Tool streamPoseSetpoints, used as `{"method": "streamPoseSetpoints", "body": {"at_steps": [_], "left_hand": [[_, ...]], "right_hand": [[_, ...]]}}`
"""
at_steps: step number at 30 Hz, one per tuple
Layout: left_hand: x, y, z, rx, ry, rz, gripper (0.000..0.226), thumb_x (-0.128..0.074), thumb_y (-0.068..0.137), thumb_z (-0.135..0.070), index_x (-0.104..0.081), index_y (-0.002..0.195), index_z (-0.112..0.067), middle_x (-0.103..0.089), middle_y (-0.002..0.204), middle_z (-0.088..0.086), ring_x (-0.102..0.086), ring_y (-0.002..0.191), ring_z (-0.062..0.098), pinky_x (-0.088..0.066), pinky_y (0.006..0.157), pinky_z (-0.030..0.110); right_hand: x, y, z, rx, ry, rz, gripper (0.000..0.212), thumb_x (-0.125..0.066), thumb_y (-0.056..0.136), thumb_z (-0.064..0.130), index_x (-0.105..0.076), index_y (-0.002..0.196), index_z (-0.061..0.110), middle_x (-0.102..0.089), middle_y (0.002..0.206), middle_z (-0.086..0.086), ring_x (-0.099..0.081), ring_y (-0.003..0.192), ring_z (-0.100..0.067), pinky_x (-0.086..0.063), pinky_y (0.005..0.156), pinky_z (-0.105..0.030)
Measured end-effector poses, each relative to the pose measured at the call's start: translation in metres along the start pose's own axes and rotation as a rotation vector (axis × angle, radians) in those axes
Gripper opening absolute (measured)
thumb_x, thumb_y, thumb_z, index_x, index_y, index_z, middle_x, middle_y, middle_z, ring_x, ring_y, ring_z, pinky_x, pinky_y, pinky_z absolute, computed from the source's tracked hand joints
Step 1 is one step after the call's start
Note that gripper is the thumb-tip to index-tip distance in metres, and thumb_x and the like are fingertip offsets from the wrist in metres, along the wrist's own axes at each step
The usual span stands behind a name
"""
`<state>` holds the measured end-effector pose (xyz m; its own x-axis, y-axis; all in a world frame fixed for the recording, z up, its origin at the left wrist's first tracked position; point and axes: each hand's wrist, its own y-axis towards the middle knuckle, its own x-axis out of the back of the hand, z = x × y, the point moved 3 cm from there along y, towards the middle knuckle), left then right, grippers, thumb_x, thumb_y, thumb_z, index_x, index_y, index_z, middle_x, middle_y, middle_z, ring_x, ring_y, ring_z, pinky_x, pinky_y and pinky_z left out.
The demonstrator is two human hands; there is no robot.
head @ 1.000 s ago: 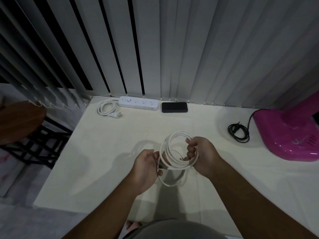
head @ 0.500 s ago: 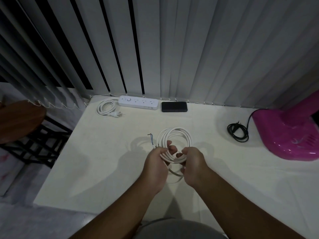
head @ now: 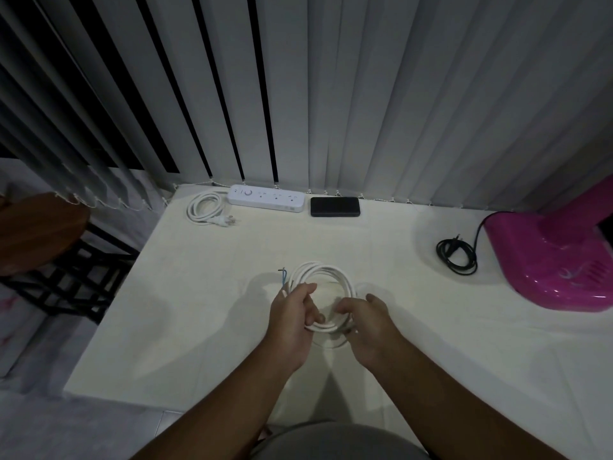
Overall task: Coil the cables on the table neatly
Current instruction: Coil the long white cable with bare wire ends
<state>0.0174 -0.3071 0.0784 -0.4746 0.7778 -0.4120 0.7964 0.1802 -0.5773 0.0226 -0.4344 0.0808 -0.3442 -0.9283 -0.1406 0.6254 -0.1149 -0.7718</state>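
A white cable (head: 326, 272) wound into a round coil lies at the middle of the pale table (head: 199, 310), its bare wire end sticking out at the upper left. My left hand (head: 292, 315) grips the coil's left and near side. My right hand (head: 366, 322) holds the near right part of the loops, fingers curled over them. Another white cable (head: 202, 207) lies coiled at the far left beside its power strip (head: 267, 197). A black cable (head: 456, 255) lies bundled at the right, running to a pink appliance (head: 557, 260).
A black flat device (head: 335, 206) lies next to the power strip by the vertical blinds (head: 331, 94). A wooden stool (head: 36, 227) on a black frame stands left of the table. The table's near edge runs just in front of my body.
The coil went from held up between my hands to lying flat on the table. Both hands came lower and closer together over its near side.
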Motion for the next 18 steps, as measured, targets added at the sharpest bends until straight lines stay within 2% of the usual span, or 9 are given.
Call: {"method": "streamPoseSetpoints", "body": {"at_steps": [4,5,7,9,11,12,14,16,18], "left_hand": [[-0.001,-0.006,0.002,0.056,0.159,0.079,0.013,-0.065,0.089,-0.011,-0.057,0.079,-0.013,-0.033,0.047,-0.003,-0.03,0.038,0.012,-0.036,0.046,0.029],[-0.002,-0.008,0.0,0.053,0.214,0.106,0.007,-0.066,0.088,-0.013,-0.061,0.083,-0.013,-0.036,0.047,-0.004,-0.033,0.039,0.012,-0.037,0.047,0.029],[-0.006,-0.009,-0.007,0.002,0.336,0.139,0.005,-0.067,0.084,-0.017,-0.066,0.087,-0.014,-0.042,0.049,-0.004,-0.038,0.041,0.012,-0.041,0.048,0.027],[-0.011,-0.005,-0.017,-0.101,0.468,0.126,0.014,-0.065,0.081,-0.02,-0.069,0.094,-0.022,-0.057,0.059,-0.009,-0.052,0.049,0.008,-0.046,0.054,0.019],[-0.014,0.0,-0.027,-0.239,0.627,0.078,0.026,-0.063,0.08,-0.024,-0.068,0.105,-0.028,-0.065,0.088,-0.015,-0.062,0.083,-0.001,-0.045,0.076,0.011],[-0.015,0.003,-0.031,-0.319,0.758,0.043,0.034,-0.062,0.076,-0.028,-0.065,0.11,-0.03,-0.058,0.104,-0.011,-0.054,0.103,0.004,-0.039,0.089,0.015],[-0.016,0.005,-0.04,-0.459,0.961,0.006,0.051,-0.059,0.065,-0.031,-0.054,0.114,-0.042,-0.04,0.118,-0.012,-0.034,0.115,0.009,-0.026,0.099,0.025],[-0.016,0.006,-0.046,-0.504,0.994,0.021,0.069,-0.06,0.06,-0.03,-0.041,0.122,-0.052,-0.037,0.129,-0.017,-0.029,0.123,0.008,-0.024,0.104,0.031],[-0.013,0.01,-0.049,-0.468,1.044,0.035,0.081,-0.062,0.058,-0.034,-0.037,0.133,-0.049,-0.04,0.141,-0.014,-0.032,0.134,0.013,-0.027,0.112,0.039]], "right_hand": [[-0.001,-0.001,0.011,0.081,-0.061,0.118,0.016,-0.056,0.089,-0.005,-0.058,0.102,0.004,-0.065,0.102,-0.024,-0.066,0.09,-0.032,-0.053,0.076,-0.041],[-0.002,-0.002,0.013,0.1,-0.108,0.152,0.018,-0.053,0.091,-0.002,-0.064,0.103,0.006,-0.07,0.101,-0.019,-0.069,0.09,-0.032,-0.056,0.078,-0.043],[-0.003,-0.002,0.019,0.144,-0.207,0.172,0.027,-0.048,0.091,0.001,-0.069,0.106,0.009,-0.068,0.09,-0.013,-0.066,0.075,-0.028,-0.055,0.069,-0.042],[-0.005,-0.006,0.026,0.179,-0.256,0.151,0.028,-0.045,0.089,0.001,-0.069,0.101,0.007,-0.054,0.071,-0.009,-0.05,0.055,-0.021,-0.047,0.058,-0.035],[-0.007,-0.008,0.032,0.185,-0.256,0.141,0.025,-0.045,0.089,0.001,-0.069,0.097,0.005,-0.043,0.06,-0.003,-0.041,0.046,-0.016,-0.042,0.051,-0.03],[-0.008,-0.009,0.035,0.185,-0.245,0.15,0.024,-0.045,0.088,0.0,-0.068,0.093,0.006,-0.041,0.057,-0.002,-0.039,0.044,-0.015,-0.042,0.048,-0.028],[-0.009,-0.012,0.042,0.183,-0.227,0.206,0.023,-0.043,0.085,-0.001,-0.065,0.087,0.006,-0.038,0.053,0.0,-0.035,0.042,-0.016,-0.042,0.047,-0.028],[-0.009,-0.015,0.048,0.173,-0.23,0.256,0.023,-0.041,0.081,-0.002,-0.063,0.084,0.006,-0.036,0.05,0.0,-0.033,0.042,-0.016,-0.041,0.049,-0.029],[-0.009,-0.016,0.052,0.174,-0.248,0.289,0.022,-0.04,0.079,-0.003,-0.06,0.082,0.006,-0.037,0.048,0.001,-0.031,0.042,-0.017,-0.04,0.05,-0.03]]}}
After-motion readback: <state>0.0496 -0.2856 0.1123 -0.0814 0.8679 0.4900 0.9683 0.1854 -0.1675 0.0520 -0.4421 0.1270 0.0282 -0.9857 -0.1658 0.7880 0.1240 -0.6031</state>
